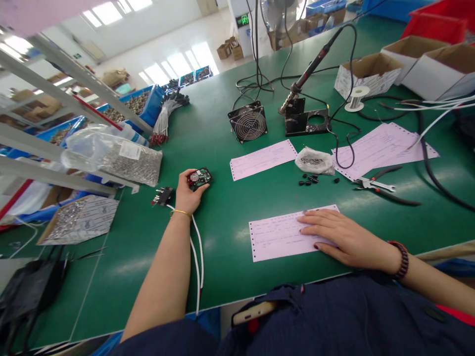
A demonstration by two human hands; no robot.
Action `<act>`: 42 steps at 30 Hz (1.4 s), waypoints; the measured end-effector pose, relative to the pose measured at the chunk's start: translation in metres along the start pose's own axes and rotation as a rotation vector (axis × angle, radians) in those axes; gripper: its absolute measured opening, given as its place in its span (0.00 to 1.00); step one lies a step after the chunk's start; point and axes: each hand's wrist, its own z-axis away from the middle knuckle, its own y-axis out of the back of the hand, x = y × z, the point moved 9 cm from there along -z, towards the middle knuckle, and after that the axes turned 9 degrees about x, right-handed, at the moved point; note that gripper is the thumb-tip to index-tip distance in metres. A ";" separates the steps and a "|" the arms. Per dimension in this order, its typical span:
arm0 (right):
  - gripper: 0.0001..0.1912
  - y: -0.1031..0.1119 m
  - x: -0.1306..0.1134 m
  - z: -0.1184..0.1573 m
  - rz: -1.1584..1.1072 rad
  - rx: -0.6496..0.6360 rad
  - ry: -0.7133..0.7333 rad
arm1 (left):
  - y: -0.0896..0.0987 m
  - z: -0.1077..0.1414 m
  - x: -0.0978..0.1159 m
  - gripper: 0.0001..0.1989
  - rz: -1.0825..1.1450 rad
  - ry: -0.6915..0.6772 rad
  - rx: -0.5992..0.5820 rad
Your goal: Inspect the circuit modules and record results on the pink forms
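Observation:
My left hand (188, 194) is closed around a small black device with an exposed green circuit board (200, 178), its fingers at the left and bottom edges. Just left of the wrist lies a black connector block with metal prongs (162, 196), and white cables (196, 257) run down the table beside the forearm. My right hand (336, 232) lies flat, fingers spread, on a pink printed paper slip (276, 240) with punched edges. The palm covers the slip's right end.
A soldering iron (309, 66) stands in its holder behind a small fan (248, 122). Pliers (386, 190), a wrench (378, 185), black caps (308, 180) and a bag of small parts (314, 160) lie to the right. A large bag of metal parts (129, 158) sits left.

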 end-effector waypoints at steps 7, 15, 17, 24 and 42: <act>0.23 -0.001 0.006 0.011 0.036 0.111 0.071 | 0.001 -0.006 -0.002 0.27 -0.341 0.152 0.061; 0.25 0.002 0.004 0.010 0.101 0.205 0.148 | 0.104 -0.007 -0.036 0.33 -0.545 0.472 0.171; 0.26 0.001 0.004 0.009 0.095 0.193 0.150 | 0.114 -0.002 -0.045 0.22 -0.505 0.528 0.081; 0.27 -0.004 0.010 0.011 0.086 0.180 0.135 | 0.098 0.016 -0.019 0.15 -0.329 0.428 -0.002; 0.20 -0.003 0.005 0.001 -0.053 0.002 -0.027 | -0.036 0.189 0.200 0.28 0.244 -0.134 -0.360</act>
